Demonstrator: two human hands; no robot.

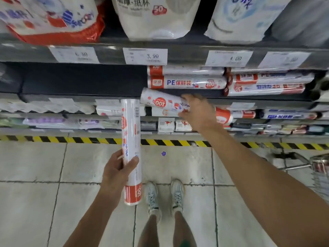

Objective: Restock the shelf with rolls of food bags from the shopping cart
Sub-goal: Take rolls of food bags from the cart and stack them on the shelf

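My left hand [117, 168] wraps a food-bag roll [131, 139] held upright, well below the 3.90 price tag [145, 56]. It looks light and stiff with slick film, so a mid-length grip seems safest. My right hand [196, 111] clutches a second roll [158, 101] just under that tag, at the shelf [80, 82] lip. That's two rolls in hand; farther back, below-right of the tag, lie at least four stacked rolls [187, 82]

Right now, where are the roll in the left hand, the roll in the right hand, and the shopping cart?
Left-hand roll [131, 132], head view, wrapper's upper half.
Right-hand roll [160, 102], head view, end with the 100 badge.
Shopping cart [319, 157], head view, top rim.
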